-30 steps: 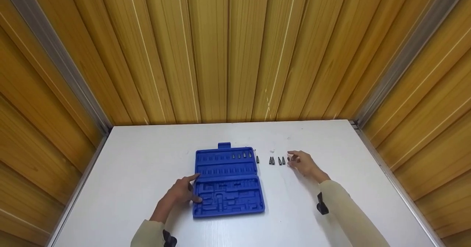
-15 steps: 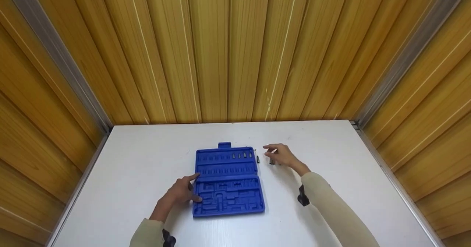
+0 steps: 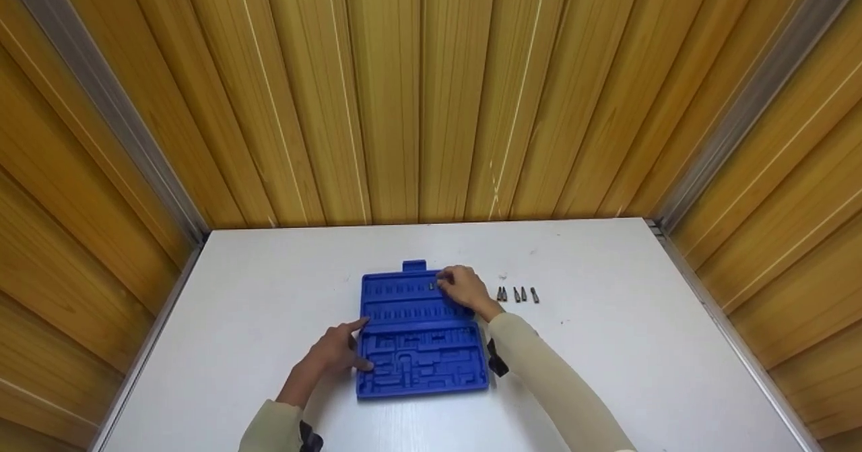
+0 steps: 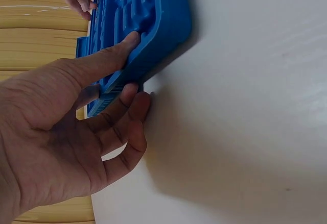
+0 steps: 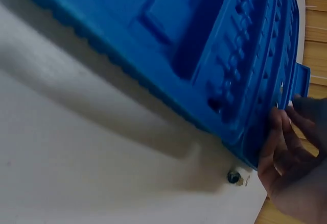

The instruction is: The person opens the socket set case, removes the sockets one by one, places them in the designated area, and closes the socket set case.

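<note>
An open blue plastic tool case (image 3: 423, 393) lies on the table, its moulded slots facing up. My left hand (image 3: 335, 349) grips its left side; in the left wrist view, the thumb lies over the rim and other fingers are below, against the side. At the case's far right corner, my right hand (image 3: 466, 289) has its fingertips down at the upper row of slots. One small dark screwdriver bit (image 3: 432, 285) shows in that row beside them. Whether the fingertips pinch a bit is hidden. Near the corner, another bit (image 5: 234, 177) stands on the table.
Several dark screwdriver bits (image 3: 517, 294) stand in a loose row to the right of the case. The white table (image 3: 606, 263) meets yellow wood-patterned walls (image 3: 451, 102) at the back and sides. The case's latch tab (image 3: 414, 265) points to the back.
My right hand has moved left from the outermost bits on the table, over the others, to the upper slot row of the case. The left hand has kept its place on the case.
</note>
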Tool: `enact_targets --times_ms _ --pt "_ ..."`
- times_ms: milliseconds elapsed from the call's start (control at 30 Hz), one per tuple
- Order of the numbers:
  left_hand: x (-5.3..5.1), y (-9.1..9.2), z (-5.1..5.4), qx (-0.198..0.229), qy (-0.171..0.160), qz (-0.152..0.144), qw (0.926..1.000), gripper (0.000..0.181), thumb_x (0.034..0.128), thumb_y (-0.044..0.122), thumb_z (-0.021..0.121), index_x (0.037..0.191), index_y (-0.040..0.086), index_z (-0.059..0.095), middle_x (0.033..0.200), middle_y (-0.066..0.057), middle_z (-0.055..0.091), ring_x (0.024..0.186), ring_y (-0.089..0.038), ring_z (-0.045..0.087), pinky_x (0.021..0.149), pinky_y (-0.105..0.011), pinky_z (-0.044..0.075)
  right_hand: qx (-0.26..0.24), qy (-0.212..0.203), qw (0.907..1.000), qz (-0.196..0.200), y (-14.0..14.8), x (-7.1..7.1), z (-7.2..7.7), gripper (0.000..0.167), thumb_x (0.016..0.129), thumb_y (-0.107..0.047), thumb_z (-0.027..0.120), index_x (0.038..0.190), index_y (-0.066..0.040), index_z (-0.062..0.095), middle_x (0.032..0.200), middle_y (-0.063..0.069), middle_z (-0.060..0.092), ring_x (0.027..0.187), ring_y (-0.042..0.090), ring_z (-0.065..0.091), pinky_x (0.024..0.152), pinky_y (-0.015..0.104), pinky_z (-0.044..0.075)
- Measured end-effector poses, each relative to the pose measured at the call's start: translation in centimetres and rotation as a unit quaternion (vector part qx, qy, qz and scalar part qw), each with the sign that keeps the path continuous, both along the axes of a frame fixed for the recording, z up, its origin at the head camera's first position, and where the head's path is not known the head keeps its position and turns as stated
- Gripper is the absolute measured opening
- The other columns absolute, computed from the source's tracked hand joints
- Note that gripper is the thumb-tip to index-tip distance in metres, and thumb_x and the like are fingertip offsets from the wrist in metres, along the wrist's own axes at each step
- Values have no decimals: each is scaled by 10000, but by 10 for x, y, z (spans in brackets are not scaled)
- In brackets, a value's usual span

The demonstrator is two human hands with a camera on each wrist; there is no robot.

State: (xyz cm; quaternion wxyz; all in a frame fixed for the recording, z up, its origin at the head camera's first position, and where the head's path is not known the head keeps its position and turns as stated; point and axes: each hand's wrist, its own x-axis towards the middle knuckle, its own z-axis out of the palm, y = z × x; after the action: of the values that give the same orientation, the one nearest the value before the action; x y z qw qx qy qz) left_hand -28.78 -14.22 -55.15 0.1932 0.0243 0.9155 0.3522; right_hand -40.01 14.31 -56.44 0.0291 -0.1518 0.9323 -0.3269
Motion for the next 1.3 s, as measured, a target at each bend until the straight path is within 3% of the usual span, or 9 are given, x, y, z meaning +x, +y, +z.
enact_targets --times_ms 100,200,300,567,900,1033,1133,1300 --pt "2 2 1 16 -21 -19 10000 928 729 121 923 1535 92 464 1080 -149 669 902 -235 602 874 -469 533 409 -18 9970 -655 -8 2 -5 201 971 -190 676 1091 -61 772 1053 136 742 1007 324 698 867 527 552" --pt "3 5 1 -7 -45 -71 10000 925 728 128 925 1531 86 467 1076 -145 667 906 -238 594 874 -472 530 704 -52 9933 -917 -12 4 -7 193 955 -234 703 1069 -100 785 1052 116 742 999 315 705 837 524 559" --pt "4 6 0 -81 -78 -64 9999 926 726 137 928 1530 91 471 1078 -140 663 907 -242 589 874 -472 526 752 -115 9928 -925 -14 6 -5 199 944 -238 716 1078 -110 789 1105 122 743 1040 334 702 850 541 558" --pt "3 5 0 -156 -44 -76 9998 925 730 159 926 1533 107 470 1147 -173 660 991 -271 598 944 -522 508 522 -611 9946 -659 -19 7 7 279 946 -184 705 1182 -39 733 1249 185 695 1231 394 613 1049 589 468" --pt "2 5 0 -158 4 -115 9998 917 726 160 928 1525 99 481 1107 -152 659 963 -260 590 916 -515 510 228 -624 9958 -632 -21 8 5 201 989 -185 661 1131 -44 659 1161 184 678 1105 357 628 973 551 494" --pt "2 4 -2 -151 -13 -110 9998 919 724 160 930 1524 100 483 1104 -146 656 962 -259 589 914 -516 509 -54 -563 9961 -678 -20 9 2 180 987 -189 669 1055 -24 692 1097 175 715 1000 323 656 909 523 521" --pt "1 3 -2 -109 -23 -67 9999 922 720 152 931 1524 104 484 1113 -150 656 963 -257 590 916 -515 511 -572 -779 9923 -776 -20 9 0 129 990 -161 665 987 -32 672 1008 129 704 855 223 593 831 431 503" --pt "-2 0 0 -72 30 -65 9999 930 723 138 929 1530 90 471 1113 -162 663 955 -257 601 917 -512 518 -1458 -762 9832 -786 -19 4 1 123 1015 -119 622 937 -25 605 883 108 658 747 142 523 734 301 445"
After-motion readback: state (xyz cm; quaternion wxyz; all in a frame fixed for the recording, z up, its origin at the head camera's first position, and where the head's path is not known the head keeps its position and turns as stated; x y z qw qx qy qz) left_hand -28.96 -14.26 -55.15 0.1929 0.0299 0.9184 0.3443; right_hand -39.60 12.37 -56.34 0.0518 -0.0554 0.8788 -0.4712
